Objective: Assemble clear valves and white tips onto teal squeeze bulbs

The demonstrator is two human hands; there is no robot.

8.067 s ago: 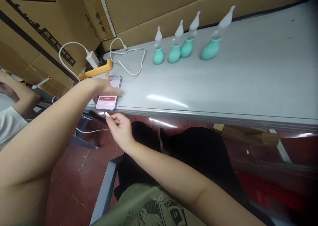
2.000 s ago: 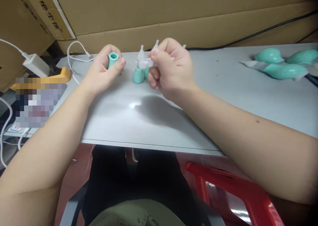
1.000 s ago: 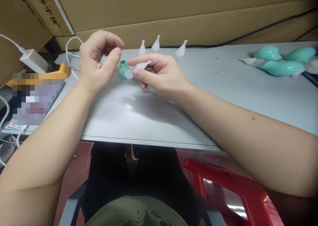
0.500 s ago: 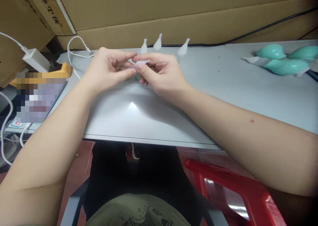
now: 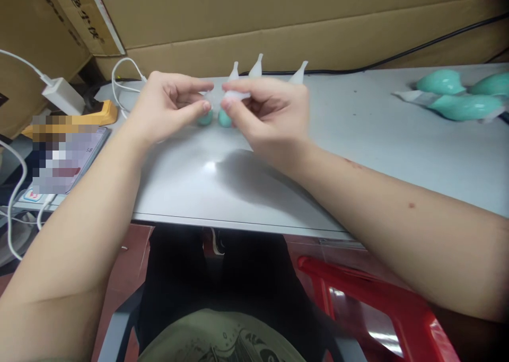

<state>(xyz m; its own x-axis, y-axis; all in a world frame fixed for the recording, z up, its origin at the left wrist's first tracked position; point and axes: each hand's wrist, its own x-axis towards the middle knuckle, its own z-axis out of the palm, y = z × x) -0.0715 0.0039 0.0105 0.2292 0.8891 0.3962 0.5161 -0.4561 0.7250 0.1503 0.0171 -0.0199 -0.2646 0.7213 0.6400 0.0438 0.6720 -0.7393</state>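
Note:
Both hands meet above the grey table (image 5: pixel 246 182). My right hand (image 5: pixel 266 113) pinches a translucent white nozzle (image 5: pixel 236 94) between thumb and forefinger. My left hand (image 5: pixel 170 105) is pinched too, its fingertips just left of the nozzle; what it holds is too small to name. Under the fingers stand two teal bulbs (image 5: pixel 225 119), partly hidden. Behind the hands three white nozzle tips (image 5: pixel 256 65) stick up in a row.
Several finished teal bulbs with nozzles (image 5: pixel 457 105) lie at the far right. A phone (image 5: pixel 66 158), an orange power strip (image 5: pixel 93 115), a white charger (image 5: pixel 63 96) and cables lie at the left. Cardboard boxes (image 5: pixel 278 23) wall the back. A red stool (image 5: pixel 377 303) is below.
The hands, touching half a second ago, have drawn slightly apart, the right hand moving right with the nozzle. The left hand earlier let go of a teal bulb and came in to pinch.

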